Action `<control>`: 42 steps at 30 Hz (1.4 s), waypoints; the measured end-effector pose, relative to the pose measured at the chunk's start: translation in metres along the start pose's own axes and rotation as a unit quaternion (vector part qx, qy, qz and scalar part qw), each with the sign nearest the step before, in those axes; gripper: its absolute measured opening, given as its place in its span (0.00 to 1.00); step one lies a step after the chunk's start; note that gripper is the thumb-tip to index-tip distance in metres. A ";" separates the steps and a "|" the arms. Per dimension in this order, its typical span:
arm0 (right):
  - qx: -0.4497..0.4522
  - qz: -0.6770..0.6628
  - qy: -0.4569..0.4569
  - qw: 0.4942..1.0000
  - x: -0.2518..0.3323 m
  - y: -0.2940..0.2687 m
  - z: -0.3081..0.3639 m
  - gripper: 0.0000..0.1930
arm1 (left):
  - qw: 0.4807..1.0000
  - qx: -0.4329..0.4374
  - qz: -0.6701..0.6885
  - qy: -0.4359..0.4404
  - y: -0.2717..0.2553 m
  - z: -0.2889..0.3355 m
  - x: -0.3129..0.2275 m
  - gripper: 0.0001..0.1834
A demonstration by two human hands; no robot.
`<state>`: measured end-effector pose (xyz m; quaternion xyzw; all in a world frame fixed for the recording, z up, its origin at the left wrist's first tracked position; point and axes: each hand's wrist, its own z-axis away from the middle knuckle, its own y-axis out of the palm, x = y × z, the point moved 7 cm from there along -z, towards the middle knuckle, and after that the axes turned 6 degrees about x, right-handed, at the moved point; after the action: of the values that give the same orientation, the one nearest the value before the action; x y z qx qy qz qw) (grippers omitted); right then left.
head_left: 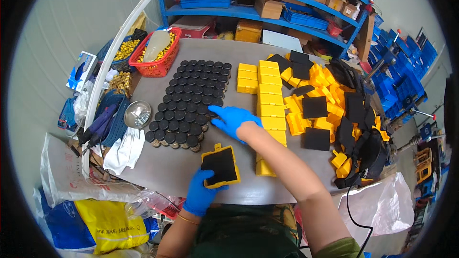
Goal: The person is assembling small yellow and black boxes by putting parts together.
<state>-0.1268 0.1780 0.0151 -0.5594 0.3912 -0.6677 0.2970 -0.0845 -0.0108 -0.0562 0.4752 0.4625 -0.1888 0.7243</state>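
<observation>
My left hand (pixel 201 192), in a blue glove, grips an opened yellow plastic box (pixel 232 158) near the table's front edge. A square black foam pad (pixel 219 165) covers the box's inside. My right hand (pixel 235 120), gloved the same way, is at the right edge of a block of small black-capped jars (pixel 183 102). Its thumb and index finger are around one jar's cap there, and the jar's body is hidden. Right of that hand, a long row of closed yellow boxes (pixel 271 100) stands on the table.
Loose yellow boxes and black foam squares (pixel 314 107) heap up at the right, beside a black bag (pixel 370 155). At the left stand a red basket (pixel 162 69) of yellow parts, a metal bowl (pixel 137 114) and a white cloth (pixel 124 152). Blue shelving (pixel 248 13) rises behind the table.
</observation>
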 end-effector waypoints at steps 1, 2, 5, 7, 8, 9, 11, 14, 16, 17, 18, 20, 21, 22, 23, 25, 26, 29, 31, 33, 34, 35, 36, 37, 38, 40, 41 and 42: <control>0.014 0.056 0.027 0.998 -0.001 0.008 -0.011 0.23 | 0.988 -0.033 0.151 -0.024 0.000 0.003 0.003 0.22; 0.030 0.114 0.052 0.992 0.001 0.014 -0.019 0.22 | 0.987 -0.039 0.152 -0.022 -0.002 0.007 0.001 0.22; 0.044 0.083 0.100 0.991 -0.010 0.011 -0.020 0.25 | 1.000 -0.022 -0.012 -0.006 -0.003 0.004 -0.009 0.22; 0.053 0.071 0.109 0.990 -0.026 0.017 -0.016 0.26 | 0.986 -0.020 0.075 -0.145 -0.007 -0.007 0.012 0.23; 0.054 0.071 0.111 0.990 -0.029 0.018 -0.009 0.26 | 0.986 -0.020 0.077 -0.146 -0.011 -0.012 0.017 0.23; 0.044 0.051 0.095 0.993 -0.025 0.015 -0.001 0.25 | 0.980 -0.028 0.125 -0.154 -0.016 -0.019 0.023 0.25; 0.028 -0.047 0.095 0.994 -0.014 0.001 0.027 0.24 | 0.970 -0.037 0.176 -0.162 -0.016 -0.021 0.027 0.29; 0.036 -0.230 0.039 0.972 -0.003 -0.009 0.078 0.21 | 0.987 0.019 -0.156 -0.033 0.006 -0.023 -0.002 0.29; 0.024 -0.247 -0.047 0.968 0.002 0.000 0.103 0.17 | 0.994 0.070 -0.078 0.044 0.022 -0.031 -0.018 0.29; -0.024 -0.193 -0.125 0.973 0.008 -0.005 0.112 0.17 | 0.971 0.073 0.205 -0.104 0.021 -0.034 -0.001 0.31; -0.070 -0.137 -0.202 0.967 0.014 -0.012 0.121 0.17 | 0.970 0.076 0.204 -0.107 0.024 -0.034 -0.002 0.31; -0.098 -0.119 -0.227 0.962 0.013 -0.020 0.136 0.17 | 0.977 0.086 0.153 -0.121 0.030 -0.030 -0.004 0.33; -0.054 -0.204 -0.148 0.966 0.003 -0.015 0.135 0.19 | 0.985 0.096 0.103 -0.104 0.033 -0.029 -0.005 0.33; -0.008 -0.286 -0.066 0.956 -0.004 -0.009 0.137 0.22 | 0.984 0.095 0.102 -0.106 0.036 -0.026 -0.007 0.33; 0.048 -0.403 0.061 0.912 -0.009 -0.005 0.140 0.34 | 0.987 0.100 0.083 -0.099 0.044 -0.024 -0.017 0.33; 0.104 -0.430 0.037 0.896 -0.010 0.001 0.141 0.39 | 0.988 0.106 0.062 -0.092 0.055 -0.018 -0.027 0.32; 0.161 -0.454 0.011 0.876 -0.005 0.006 0.142 0.44 | 0.988 0.130 0.008 -0.086 0.059 -0.014 -0.030 0.32; 0.152 -0.493 -0.080 0.853 0.015 -0.001 0.142 0.43 | 0.984 0.147 -0.031 -0.097 0.061 -0.008 -0.037 0.30; 0.099 -0.429 -0.083 0.894 0.014 -0.006 0.146 0.37 | 0.984 0.140 -0.013 -0.113 0.061 -0.009 -0.036 0.29; 0.062 -0.310 -0.121 0.941 0.015 -0.002 0.148 0.35 | 0.984 0.104 0.070 -0.127 0.056 -0.014 -0.034 0.27; 0.025 -0.184 -0.157 0.970 0.019 -0.004 0.150 0.34 | 0.984 0.105 0.069 -0.128 0.053 -0.014 -0.029 0.27; 0.032 -0.146 -0.163 0.975 0.026 -0.009 0.153 0.32 | 0.977 0.103 0.117 -0.144 0.049 -0.015 -0.020 0.27; 0.032 -0.144 -0.163 0.976 0.029 -0.013 0.154 0.32 | 0.968 0.101 0.164 -0.159 0.047 -0.014 -0.014 0.26; 0.029 -0.125 -0.184 0.975 0.033 -0.016 0.156 0.31 | 0.968 0.102 0.164 -0.158 0.045 -0.012 -0.013 0.26; 0.025 -0.105 -0.202 0.973 0.036 -0.018 0.159 0.31 | 0.979 0.146 0.026 -0.138 0.048 -0.010 -0.017 0.28; 0.018 -0.091 -0.217 0.972 0.033 -0.021 0.163 0.30 | 0.969 0.190 -0.112 -0.115 0.054 -0.009 -0.030 0.29; 0.059 -0.103 -0.210 0.971 0.034 -0.021 0.162 0.30 | 0.952 0.189 0.083 -0.225 0.062 -0.006 -0.032 0.29; 0.100 -0.116 -0.202 0.967 0.035 -0.020 0.161 0.30 | 0.888 0.178 0.273 -0.323 0.072 0.001 -0.030 0.28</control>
<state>0.0251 0.1282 0.0618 -0.6920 0.1869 -0.6061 0.3447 -0.0477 0.0177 0.0061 0.6160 0.0132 -0.2057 0.7603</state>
